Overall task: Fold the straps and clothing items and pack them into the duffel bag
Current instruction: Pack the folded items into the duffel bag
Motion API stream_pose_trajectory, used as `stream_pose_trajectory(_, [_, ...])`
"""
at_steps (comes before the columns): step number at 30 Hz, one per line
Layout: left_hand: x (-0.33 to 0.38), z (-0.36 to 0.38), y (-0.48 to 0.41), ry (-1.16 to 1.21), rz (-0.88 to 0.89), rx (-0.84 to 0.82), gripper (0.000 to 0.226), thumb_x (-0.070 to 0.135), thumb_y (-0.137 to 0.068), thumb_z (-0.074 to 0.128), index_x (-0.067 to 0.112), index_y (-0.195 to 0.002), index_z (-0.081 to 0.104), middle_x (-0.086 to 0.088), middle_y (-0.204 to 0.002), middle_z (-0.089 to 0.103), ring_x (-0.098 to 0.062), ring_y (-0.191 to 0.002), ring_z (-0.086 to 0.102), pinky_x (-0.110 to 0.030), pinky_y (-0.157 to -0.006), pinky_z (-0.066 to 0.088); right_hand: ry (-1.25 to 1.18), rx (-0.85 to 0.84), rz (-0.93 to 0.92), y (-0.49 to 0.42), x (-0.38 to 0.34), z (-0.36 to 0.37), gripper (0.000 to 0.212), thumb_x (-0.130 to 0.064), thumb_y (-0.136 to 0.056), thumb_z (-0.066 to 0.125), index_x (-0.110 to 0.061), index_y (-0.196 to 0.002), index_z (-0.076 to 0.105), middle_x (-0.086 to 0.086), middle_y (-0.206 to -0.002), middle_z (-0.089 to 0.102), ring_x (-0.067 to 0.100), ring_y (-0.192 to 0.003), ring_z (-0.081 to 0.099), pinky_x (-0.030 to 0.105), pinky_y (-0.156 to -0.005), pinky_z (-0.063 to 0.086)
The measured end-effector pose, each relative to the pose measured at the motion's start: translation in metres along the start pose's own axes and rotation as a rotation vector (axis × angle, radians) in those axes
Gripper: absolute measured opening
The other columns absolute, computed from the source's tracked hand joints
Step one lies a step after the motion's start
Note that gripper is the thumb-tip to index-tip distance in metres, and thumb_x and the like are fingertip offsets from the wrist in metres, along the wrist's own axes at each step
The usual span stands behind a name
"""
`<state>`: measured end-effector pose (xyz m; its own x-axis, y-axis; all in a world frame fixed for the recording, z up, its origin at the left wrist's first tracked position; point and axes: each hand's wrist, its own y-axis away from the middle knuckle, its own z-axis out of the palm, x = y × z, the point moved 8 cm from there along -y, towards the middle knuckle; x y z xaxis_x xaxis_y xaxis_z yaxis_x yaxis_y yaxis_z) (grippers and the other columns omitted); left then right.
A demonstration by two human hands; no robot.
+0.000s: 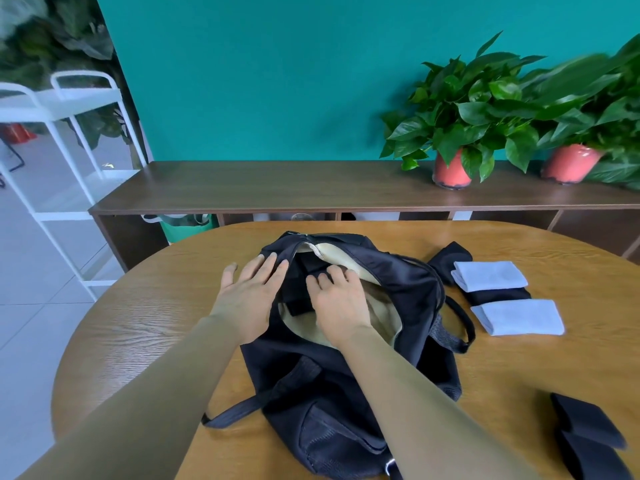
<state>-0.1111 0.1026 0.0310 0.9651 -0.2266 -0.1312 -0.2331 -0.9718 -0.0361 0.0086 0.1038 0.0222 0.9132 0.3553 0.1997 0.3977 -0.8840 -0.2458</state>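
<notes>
Rack: a white metal rack point(69, 140) is seen far left of the duffel bag, standing on the floor.
Counter: a round wooden counter point(138, 323) carries the duffel bag and the folded items.
Left hand: the left hand point(249, 292) is held wide, fingers straight and spread. It is laid flat on the left rim of the duffel bag's opening, and nothing is gripped.
Duffel bag: a black duffel bag point(408, 282) lies at the middle of the counter, unzipped, with its pale lining exposed.
Packed item: a black folded item point(298, 292) is seen inside the duffel bag's opening.
Right hand: the right hand point(341, 299) is placed inside the opening with its fingers loosely bent. The fingertips are laid on the black folded item, and no grip is seen.
Blue cloths: two folded light-blue cloths point(490, 275) lie on the counter just right of the duffel bag. A dark folded piece point(498, 295) is lodged between them.
Plants: two potted plants point(464, 116) are set on a low cabinet point(242, 188) behind and right of the duffel bag.
Straps: folded black straps point(588, 434) lie on the counter well right of the duffel bag, at its near end.
</notes>
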Motion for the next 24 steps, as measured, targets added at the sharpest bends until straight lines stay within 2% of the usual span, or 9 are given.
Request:
stream_pose_trajectory(4, [-0.003, 0.003, 0.003, -0.004, -0.022, -0.029, 0.085, 0.016, -0.092, 0.050, 0.028, -0.151, -0.010, 0.003, -0.161, -0.009, -0.018, -0.147, -0.009, -0.050, -0.117, -0.001, -0.043, -0.078, -0.085, 0.003, -0.017, 0.006, 0.070, -0.022, -0.090, 0.052, -0.019, -0.150, 0.016, 0.014, -0.152, 0.025, 0.033, -0.144, 0.005, 0.054, -0.114, 0.008])
stream_pose_trajectory(6, [-0.004, 0.006, 0.005, -0.001, -0.023, -0.036, 0.085, 0.015, -0.092, 0.050, 0.029, -0.151, -0.010, 0.003, -0.161, -0.010, -0.017, -0.147, -0.010, -0.050, -0.117, -0.002, -0.033, -0.114, -0.135, 0.004, -0.023, 0.010, 0.069, -0.022, -0.092, 0.047, -0.021, -0.151, 0.011, 0.011, -0.157, 0.013, 0.030, -0.145, -0.004, 0.058, -0.114, 0.004])
stream_pose_trajectory(9, [-0.005, 0.009, 0.006, 0.001, -0.026, -0.050, 0.085, 0.015, -0.092, 0.050, 0.029, -0.151, -0.010, 0.004, -0.160, -0.010, -0.017, -0.147, -0.010, -0.050, -0.117, -0.002, -0.025, -0.169, -0.174, 0.003, -0.027, 0.016, 0.064, -0.025, -0.095, 0.041, -0.023, -0.152, 0.011, 0.008, -0.159, 0.004, 0.027, -0.145, -0.011, 0.062, -0.112, 0.001])
stream_pose_trajectory(19, [-0.003, 0.008, 0.001, -0.022, -0.014, -0.066, 0.084, 0.015, -0.092, 0.048, 0.026, -0.152, -0.009, 0.003, -0.160, -0.010, -0.018, -0.147, -0.011, -0.049, -0.116, -0.002, -0.124, -0.351, -0.066, 0.005, -0.014, 0.035, 0.069, -0.011, -0.093, 0.039, -0.025, -0.152, 0.005, 0.006, -0.160, 0.005, 0.030, -0.146, -0.005, 0.060, -0.113, 0.003])
stream_pose_trajectory(24, [-0.005, -0.001, 0.007, -0.032, -0.027, -0.050, 0.083, 0.013, -0.092, 0.048, 0.028, -0.152, -0.008, 0.004, -0.160, -0.011, -0.017, -0.147, -0.010, -0.049, -0.116, 0.000, -0.158, -0.288, -0.051, 0.006, -0.009, 0.017, 0.070, -0.009, -0.092, 0.039, -0.023, -0.152, 0.007, 0.004, -0.160, 0.006, 0.026, -0.147, 0.000, 0.056, -0.115, 0.005])
